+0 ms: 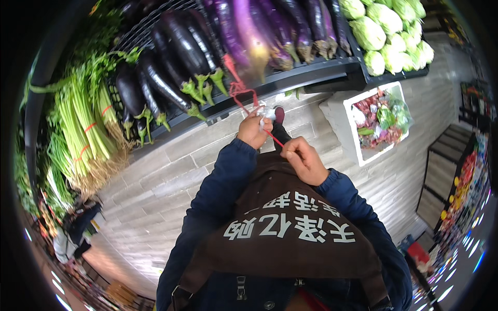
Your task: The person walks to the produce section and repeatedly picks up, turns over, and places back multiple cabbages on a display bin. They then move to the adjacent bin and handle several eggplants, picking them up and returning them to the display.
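Pinched in my left hand [252, 130] is a crumpled piece of clear plastic [267, 112], along with red string. My right hand [305, 160] grips a red string [274, 137], which runs taut between both hands in front of my apron. Beyond my left hand, a looped and knotted red cord [242, 88] hangs over the front edge of the vegetable shelf. Long purple eggplants [277, 35] lie just past the cord, one of them paler. To their left rest dark, glossy eggplants [165, 83] with green stems towards me.
Banded bunches of celery [87, 130] with roots stand at the left. Pale green cabbages [389, 35] fill the upper right. A white foam box [352, 134] of vegetable scraps sits on the tiled floor [163, 175]. Shelves [443, 175] line the right side. My brown apron [288, 256] bears writing.
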Demonstrator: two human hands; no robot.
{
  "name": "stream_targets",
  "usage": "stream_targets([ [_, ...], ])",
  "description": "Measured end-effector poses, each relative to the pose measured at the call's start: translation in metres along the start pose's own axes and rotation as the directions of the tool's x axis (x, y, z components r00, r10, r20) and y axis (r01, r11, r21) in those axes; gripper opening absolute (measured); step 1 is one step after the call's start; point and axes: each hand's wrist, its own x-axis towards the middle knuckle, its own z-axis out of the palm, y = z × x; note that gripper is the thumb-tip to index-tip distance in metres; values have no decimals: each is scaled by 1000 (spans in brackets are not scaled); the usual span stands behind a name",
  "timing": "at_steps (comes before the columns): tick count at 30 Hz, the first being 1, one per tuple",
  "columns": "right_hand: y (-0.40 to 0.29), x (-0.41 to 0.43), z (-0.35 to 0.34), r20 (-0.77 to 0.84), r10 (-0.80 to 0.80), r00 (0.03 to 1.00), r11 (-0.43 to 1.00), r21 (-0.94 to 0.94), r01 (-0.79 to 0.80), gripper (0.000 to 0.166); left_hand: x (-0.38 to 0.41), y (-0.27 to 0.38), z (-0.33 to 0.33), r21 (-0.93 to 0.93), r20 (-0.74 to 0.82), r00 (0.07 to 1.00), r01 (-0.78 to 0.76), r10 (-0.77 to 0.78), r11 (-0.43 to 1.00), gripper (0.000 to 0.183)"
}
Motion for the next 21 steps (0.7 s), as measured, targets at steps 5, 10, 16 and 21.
stream_targets([
  [5,-32,-43,-73,-384,14,923,863,471,183,7,61,-17,-14,-195,-33,994,94,-102,976,14],
  [10,-28,-93,-202,-785,95,612,852,382,358,11,105,-90,53,7,-60,963,263,-262,965,17],
  [16,1,-187,-320,-959,40,280,953,121,277,12,159,-317,184,462,19,881,411,-472,786,46],
  [21,28,-214,-360,-921,101,377,991,126,41,19,182,-380,233,631,-175,839,497,-514,596,94],
])
